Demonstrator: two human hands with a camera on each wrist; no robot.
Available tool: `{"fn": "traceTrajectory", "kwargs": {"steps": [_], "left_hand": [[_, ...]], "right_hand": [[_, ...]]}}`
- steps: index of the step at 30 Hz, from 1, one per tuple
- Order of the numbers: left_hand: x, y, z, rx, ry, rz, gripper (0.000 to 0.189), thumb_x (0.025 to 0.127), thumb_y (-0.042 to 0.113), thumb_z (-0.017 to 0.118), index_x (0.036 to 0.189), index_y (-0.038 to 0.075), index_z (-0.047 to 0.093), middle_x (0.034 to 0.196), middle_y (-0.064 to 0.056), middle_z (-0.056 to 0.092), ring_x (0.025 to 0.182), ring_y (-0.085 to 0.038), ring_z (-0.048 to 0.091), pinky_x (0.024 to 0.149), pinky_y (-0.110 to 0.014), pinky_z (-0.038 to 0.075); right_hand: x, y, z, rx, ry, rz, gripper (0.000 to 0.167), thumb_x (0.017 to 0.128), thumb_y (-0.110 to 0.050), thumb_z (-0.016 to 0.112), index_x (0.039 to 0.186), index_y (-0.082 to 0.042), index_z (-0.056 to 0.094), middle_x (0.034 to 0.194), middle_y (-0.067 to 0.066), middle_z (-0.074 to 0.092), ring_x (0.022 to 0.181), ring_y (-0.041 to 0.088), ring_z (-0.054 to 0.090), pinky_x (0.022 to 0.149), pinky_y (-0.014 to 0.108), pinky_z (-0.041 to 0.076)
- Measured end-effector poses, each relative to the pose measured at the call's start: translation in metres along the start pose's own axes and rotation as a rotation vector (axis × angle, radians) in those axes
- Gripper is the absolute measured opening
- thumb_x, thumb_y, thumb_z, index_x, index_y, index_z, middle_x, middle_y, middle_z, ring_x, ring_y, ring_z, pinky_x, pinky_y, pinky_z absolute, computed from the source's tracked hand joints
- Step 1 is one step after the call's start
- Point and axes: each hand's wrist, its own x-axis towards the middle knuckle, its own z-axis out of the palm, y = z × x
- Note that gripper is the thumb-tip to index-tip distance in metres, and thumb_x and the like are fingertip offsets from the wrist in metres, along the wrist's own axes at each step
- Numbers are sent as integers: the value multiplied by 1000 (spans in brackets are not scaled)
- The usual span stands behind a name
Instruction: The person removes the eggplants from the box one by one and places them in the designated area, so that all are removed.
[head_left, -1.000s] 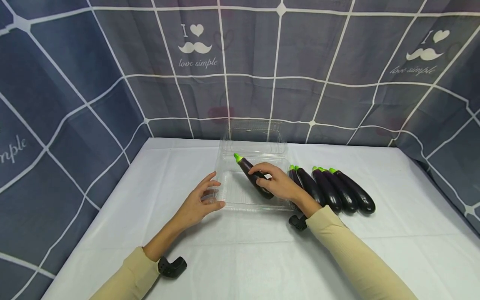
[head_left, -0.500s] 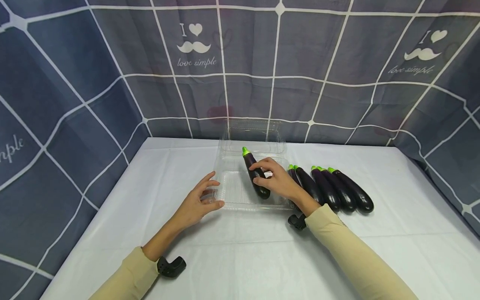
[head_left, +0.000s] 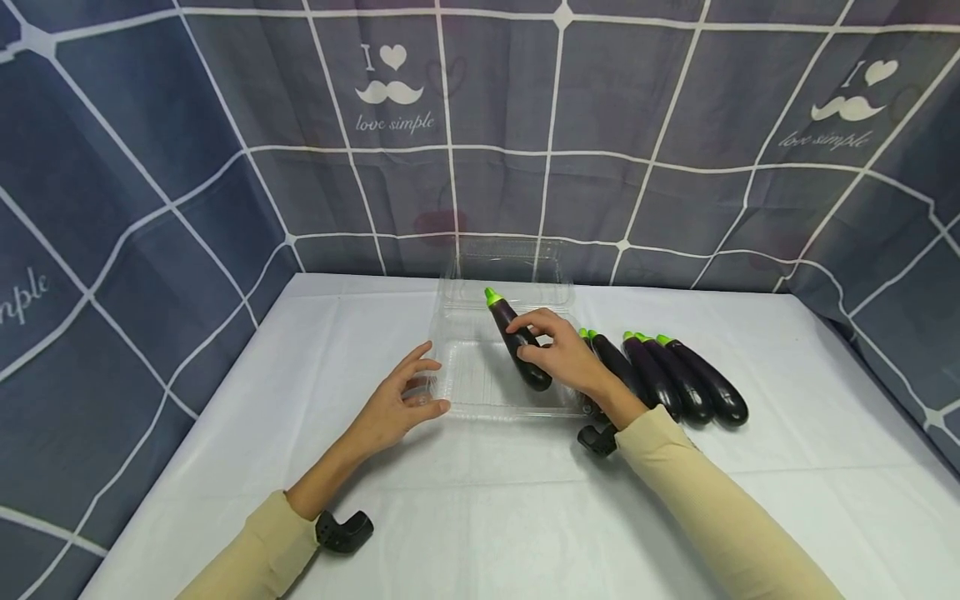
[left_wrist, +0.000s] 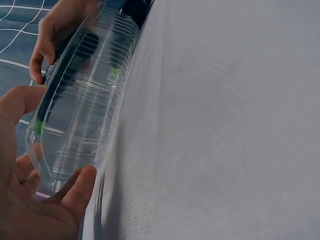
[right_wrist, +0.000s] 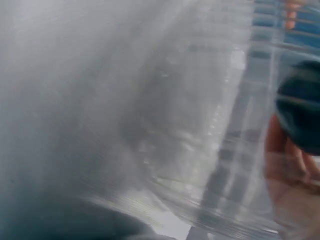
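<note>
My right hand (head_left: 562,354) grips the lower part of a dark eggplant (head_left: 501,315) with a green stem, over a clear plastic clamshell box (head_left: 465,379). The stem points to the far left. Blurred in the right wrist view, the eggplant's rounded end (right_wrist: 302,105) shows past the clear wall, beside my fingers (right_wrist: 277,145). My left hand (head_left: 393,414) is at the box's left end, fingers spread, thumb near the front corner. The left wrist view shows its thumb (left_wrist: 82,192) against the box's ribbed wall (left_wrist: 75,125). Whether the held eggplant touches the box floor I cannot tell.
Several more eggplants (head_left: 656,383) lie side by side right of the box, partly behind my right forearm. The box's lid (head_left: 510,262) stands raised at the back, near the grey gridded curtain (head_left: 495,192). A white cloth (head_left: 480,517) covers the table.
The eggplant first turned more upright, then tilted left again, its stem ending farther right and back than before. My right hand shifted slightly right and back. The left hand stayed put.
</note>
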Motion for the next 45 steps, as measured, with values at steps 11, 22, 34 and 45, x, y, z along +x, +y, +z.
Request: {"fn": "traceTrajectory", "kwargs": {"steps": [11, 22, 34, 45], "left_hand": [[2, 0, 0, 16, -4, -2, 59, 85, 17, 79, 135, -1, 52, 163, -3, 18, 132, -40, 39, 105, -46, 43], [1, 0, 0, 27, -7, 2, 57, 87, 17, 78, 134, -1, 52, 163, -4, 17, 132, -40, 40, 105, -48, 42], [0, -1, 1, 18, -6, -4, 56, 87, 17, 78, 133, -2, 53, 163, -5, 17, 133, -42, 38, 106, -50, 41], [-1, 2, 2, 8, -10, 2, 57, 87, 17, 78, 134, -2, 52, 163, -3, 16, 132, -40, 40, 107, -50, 40]], "right_hand": [[-20, -10, -32, -50, 6, 1, 29, 90, -6, 62, 118, -13, 69, 128, 7, 57, 115, 32, 50, 92, 49, 45], [-56, -3, -79, -156, 6, 19, 28, 93, -5, 64, 119, -11, 69, 126, 6, 57, 104, 25, 51, 80, 33, 47], [-94, 10, -129, -312, 39, 37, 30, 90, -1, 65, 119, -9, 69, 125, 7, 59, 104, 12, 52, 79, 17, 45], [-121, 24, -169, -409, 76, 135, 31, 93, -6, 64, 124, -10, 67, 131, 10, 56, 109, 4, 49, 81, 15, 41]]}}
